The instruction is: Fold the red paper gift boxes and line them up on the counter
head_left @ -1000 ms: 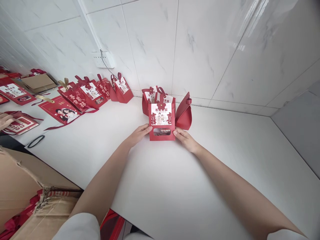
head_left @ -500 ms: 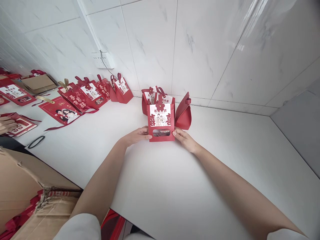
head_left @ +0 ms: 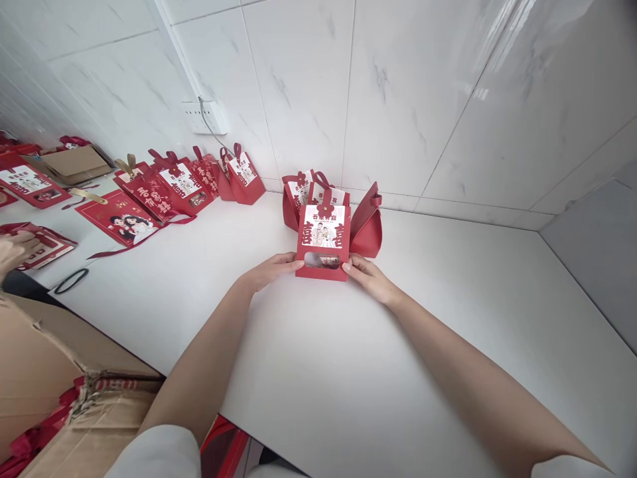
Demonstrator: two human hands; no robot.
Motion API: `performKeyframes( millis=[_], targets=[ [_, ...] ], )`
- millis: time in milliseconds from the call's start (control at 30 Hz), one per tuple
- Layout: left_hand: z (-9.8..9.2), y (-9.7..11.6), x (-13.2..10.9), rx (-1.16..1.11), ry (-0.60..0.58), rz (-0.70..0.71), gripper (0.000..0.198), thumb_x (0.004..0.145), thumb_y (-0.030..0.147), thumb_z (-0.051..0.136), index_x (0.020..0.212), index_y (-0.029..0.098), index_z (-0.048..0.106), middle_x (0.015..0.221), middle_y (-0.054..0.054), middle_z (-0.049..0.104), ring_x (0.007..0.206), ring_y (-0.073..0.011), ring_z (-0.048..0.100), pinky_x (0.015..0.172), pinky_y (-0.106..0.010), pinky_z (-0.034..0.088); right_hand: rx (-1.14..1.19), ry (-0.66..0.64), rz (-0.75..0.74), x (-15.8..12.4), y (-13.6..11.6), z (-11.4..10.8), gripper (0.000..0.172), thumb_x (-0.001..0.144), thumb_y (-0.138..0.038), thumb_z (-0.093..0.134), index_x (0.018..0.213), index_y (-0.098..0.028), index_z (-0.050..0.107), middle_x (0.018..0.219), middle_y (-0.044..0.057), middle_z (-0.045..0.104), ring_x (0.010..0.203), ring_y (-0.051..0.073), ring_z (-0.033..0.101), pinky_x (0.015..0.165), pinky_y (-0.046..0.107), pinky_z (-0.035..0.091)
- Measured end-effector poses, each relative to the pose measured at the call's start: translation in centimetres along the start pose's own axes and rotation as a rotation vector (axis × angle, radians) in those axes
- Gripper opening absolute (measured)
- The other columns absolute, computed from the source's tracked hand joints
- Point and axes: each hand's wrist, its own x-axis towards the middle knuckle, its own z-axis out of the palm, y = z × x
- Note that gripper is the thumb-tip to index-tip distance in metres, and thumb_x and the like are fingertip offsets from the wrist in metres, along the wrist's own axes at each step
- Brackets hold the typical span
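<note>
White tabletop [head_left: 358, 378], red box [head_left: 324, 244], held between left grip [head_left: 271, 270] and right grip [head_left: 371, 277]

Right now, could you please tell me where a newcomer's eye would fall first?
Probably on the red gift box in the centre, held between the left fingers and right fingers. Next come the red boxes towards the left and the cardboard box at lower left.
</note>
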Motion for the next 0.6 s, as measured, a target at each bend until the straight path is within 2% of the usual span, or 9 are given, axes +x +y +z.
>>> performKeyframes(
  millis=[200, 433, 600],
  targets=[
    [0.19, 0.19, -0.08, -0.021, 0.059, -0.008, 0.050, 0.069, 0.052, 0.072, 0.111, 0.024, 0.070, 0.108, -0.008, 0.071, 0.106, -0.0295, 0.063, 0.093, -0.039, 0.049, 0.034, -0.008, -0.013, 0.15, -0.12, 0.18, 0.042, 0.086, -0.064, 0.049, 0.087, -0.024, 0.062, 0.101, 0.003, 0.062, 0.101, 0.024, 0.055, 0.093, 0.038, 0.043],
    [-0.14, 0.02, -0.19, -0.011, -0.027, -0.054, 0.057, 0.077, 0.055, 0.064, 0.126, 0.025, 0.059, 0.128, -0.006, 0.061, 0.120, -0.0290, 0.054, 0.105, -0.040, 0.038, 0.019, 0.003, -0.006, 0.10, -0.22, 0.11, 0.038, 0.086, -0.058, 0.053, 0.079, -0.021, 0.055, 0.099, 0.003, 0.061, 0.096, 0.020, 0.055, 0.087, 0.034, 0.045],
    [0.46, 0.25, -0.39, -0.053, -0.003, 0.049, 0.052, 0.077, 0.051, 0.066, 0.120, 0.021, 0.061, 0.127, -0.008, 0.060, 0.120, -0.0287, 0.052, 0.103, -0.041, 0.038, 0.064, 0.049, -0.038, -0.24, -0.06, 0.61, 0.032, 0.081, -0.049, 0.064, 0.074, -0.021, 0.050, 0.087, 0.001, 0.057, 0.086, 0.017, 0.056, 0.080, 0.030, 0.047]
  ],
)
